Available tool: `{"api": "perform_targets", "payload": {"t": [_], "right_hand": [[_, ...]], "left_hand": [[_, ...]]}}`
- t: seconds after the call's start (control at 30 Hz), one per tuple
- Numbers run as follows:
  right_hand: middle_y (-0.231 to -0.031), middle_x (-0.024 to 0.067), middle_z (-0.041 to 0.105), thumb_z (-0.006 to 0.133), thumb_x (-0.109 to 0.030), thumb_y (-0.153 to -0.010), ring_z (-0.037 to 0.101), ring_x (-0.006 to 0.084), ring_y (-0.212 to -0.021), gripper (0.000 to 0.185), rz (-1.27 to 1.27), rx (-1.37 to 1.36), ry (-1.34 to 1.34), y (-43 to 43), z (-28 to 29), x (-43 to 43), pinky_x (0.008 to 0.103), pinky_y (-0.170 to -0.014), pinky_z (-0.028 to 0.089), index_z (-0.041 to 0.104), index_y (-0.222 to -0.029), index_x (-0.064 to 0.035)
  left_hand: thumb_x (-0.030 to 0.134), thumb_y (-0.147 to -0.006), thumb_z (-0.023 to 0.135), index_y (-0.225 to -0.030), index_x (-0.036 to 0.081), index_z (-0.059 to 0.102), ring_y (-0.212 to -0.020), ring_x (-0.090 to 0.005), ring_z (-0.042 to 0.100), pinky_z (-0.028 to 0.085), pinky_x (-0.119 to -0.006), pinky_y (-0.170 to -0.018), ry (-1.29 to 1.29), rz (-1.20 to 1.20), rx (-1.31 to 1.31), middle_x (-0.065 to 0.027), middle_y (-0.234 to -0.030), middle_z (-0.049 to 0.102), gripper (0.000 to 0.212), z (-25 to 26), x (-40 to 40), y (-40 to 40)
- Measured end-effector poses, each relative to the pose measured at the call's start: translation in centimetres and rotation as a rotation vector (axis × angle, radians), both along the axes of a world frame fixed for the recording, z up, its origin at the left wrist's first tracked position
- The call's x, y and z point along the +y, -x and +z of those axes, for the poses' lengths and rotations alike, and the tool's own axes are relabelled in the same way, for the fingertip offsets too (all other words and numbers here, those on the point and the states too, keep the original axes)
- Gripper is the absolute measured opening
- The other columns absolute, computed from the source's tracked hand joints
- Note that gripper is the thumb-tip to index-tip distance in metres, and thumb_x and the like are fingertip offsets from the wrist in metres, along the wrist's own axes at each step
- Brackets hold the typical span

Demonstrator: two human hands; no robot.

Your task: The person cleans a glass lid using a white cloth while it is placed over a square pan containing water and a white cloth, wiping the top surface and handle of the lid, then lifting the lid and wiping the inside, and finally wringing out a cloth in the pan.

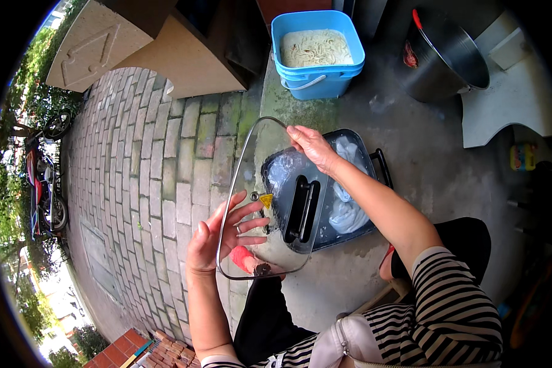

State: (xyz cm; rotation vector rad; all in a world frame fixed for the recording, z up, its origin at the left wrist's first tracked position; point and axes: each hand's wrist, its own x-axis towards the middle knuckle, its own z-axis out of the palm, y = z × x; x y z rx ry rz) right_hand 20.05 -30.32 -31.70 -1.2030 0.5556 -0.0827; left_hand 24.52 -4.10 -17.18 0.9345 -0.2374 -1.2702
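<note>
My right hand (315, 148) grips the upper edge of a clear glass lid (283, 257) with a metal rim. The lid is tilted and carries a black handle (301, 209), a small steam vent (254, 196) and a yellow triangular warning sticker (266, 200). My left hand (225, 234) is at the lid's left rim, fingers spread behind the glass and thumb apart from it. Whether the lid rests on the palm cannot be told. Beneath, partly seen through the glass, a dark rectangular pan (349, 237) with a side handle stands on the floor. A wet pale cloth (348, 216) lies in it.
Ahead stands a blue bucket (319, 83) holding pale noodle-like strands in cloudy liquid. A large metal pot (434, 69) is at the upper right, near a white board (510, 106). Wooden panels (188, 60) stand upper left above brick paving (165, 138). A motorcycle (43, 184) is far left.
</note>
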Motion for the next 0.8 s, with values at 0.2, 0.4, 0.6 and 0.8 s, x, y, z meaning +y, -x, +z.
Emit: {"api": "perform_targets", "payload": {"t": [0.2, 0.4, 0.6, 0.8], "right_hand": [[-0.085, 0.0003, 0.055, 0.055, -0.043, -0.09, 0.052, 0.012, -0.083, 0.039, 0.086, -0.131, 0.257, -1.6, 0.0, 1.0, 0.0243, -0.077, 0.041, 0.059, -0.094, -0.0049], [-0.105, 0.0109, 0.052, 0.065, -0.03, -0.08, 0.05, 0.031, -0.102, 0.031, -0.224, 0.332, 1.034, 7.9, -4.5, -1.6, 0.0433, -0.085, 0.04, 0.054, -0.102, -0.0108], [-0.096, 0.0135, 0.058, 0.066, -0.028, -0.079, 0.055, 0.0317, -0.094, 0.031, -0.039, 0.61, 1.11, 13.6, -9.0, -0.6, 0.0414, -0.079, 0.043, 0.053, -0.097, -0.0065], [-0.077, 0.0107, 0.058, 0.058, -0.02, -0.086, 0.053, 0.0254, -0.069, 0.02, -0.189, 0.075, 0.505, 8.2, 0.3, 2.2, 0.0328, -0.068, 0.045, 0.053, -0.091, -0.0008]], "left_hand": [[0.014, -0.088, 0.054, -0.136, -0.001, 0.033, -0.099, -0.0243, 0.061, 0.055, -0.039, -0.077, -0.415, 0.011, -0.185, -0.0205, -0.126, 0.051, 0.055, 0.9, -2.3, 0.0], [0.017, -0.091, 0.052, -0.134, 0.003, 0.039, -0.1, -0.024, 0.06, 0.054, -0.037, -0.08, -0.512, 0.033, -0.294, -0.0168, -0.125, 0.054, 0.047, -1.3, -2.5, 0.9], [0.022, -0.094, 0.049, -0.13, 0.001, 0.044, -0.102, -0.0238, 0.058, 0.053, -0.037, -0.083, -0.54, 0.058, -0.289, -0.0145, -0.119, 0.057, 0.041, -3.4, -3.3, 1.3], [0.02, -0.092, 0.052, -0.111, 0.001, 0.052, -0.104, -0.0235, 0.059, 0.051, -0.038, -0.084, -0.543, 0.022, -0.417, -0.0129, -0.107, 0.061, 0.027, -4.5, -3.1, -0.2]]}}
